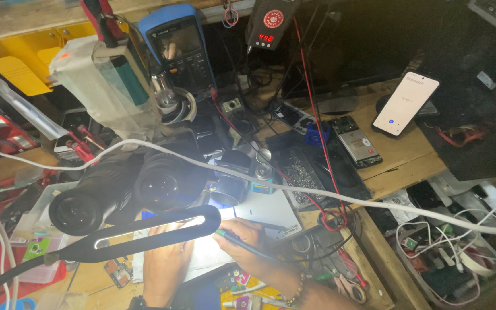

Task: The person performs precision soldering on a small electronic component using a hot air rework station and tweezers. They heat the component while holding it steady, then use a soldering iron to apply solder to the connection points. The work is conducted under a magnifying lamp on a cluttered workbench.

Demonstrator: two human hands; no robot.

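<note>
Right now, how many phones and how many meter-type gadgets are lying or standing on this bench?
Phones: 2, a lit white-screen phone and a dark opened phone
Meters: 2, a blue handheld meter and a black red-digit unit
Total: 4

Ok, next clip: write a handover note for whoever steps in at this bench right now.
Left hand: flat on the lit white mat under the lamp, holding nothing that shows.
Right hand: grip shut on a green-handled tool, tip aimed under the lamp.
Microscope sits above the work; the piece itself is hidden by lamp and glare.
Done and left: cannot tell from this view.
</note>
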